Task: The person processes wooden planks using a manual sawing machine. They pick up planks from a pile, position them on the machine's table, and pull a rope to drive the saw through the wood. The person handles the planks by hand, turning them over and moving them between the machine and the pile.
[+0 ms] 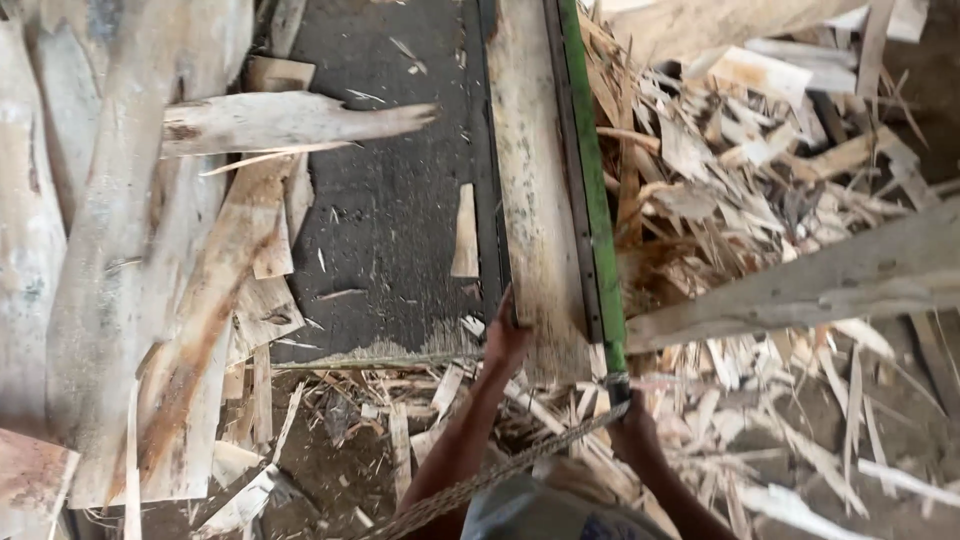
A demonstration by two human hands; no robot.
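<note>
Item: long pale rough-sawn wooden board (535,190), lying lengthwise on the dark flat machine bed (400,200) and running straight away from the person, its right edge tight against a narrow green metal guide rail (595,200). Left hand (503,340) pressed against the near left corner of the board, fingers wrapped onto its edge, so closed on the wood. Right hand (632,425) below the near end of the rail, beside a braided grey rope (480,485) crossing in front of the body; whether it grips anything cannot be told from here. Handling, by judgement: stiff, fairly heavy for its length, dry and splintery along the sawn faces, not slippery, unlikely to bend. Best held at the near end with both hands on opposite edges, clear of the rail. Left of the left hand: stacked grey-brown bark-edged slabs (120,280). Right of the right hand: heap of pale wood offcuts and splinters (740,170) and a grey slanting plank (810,285)
</note>
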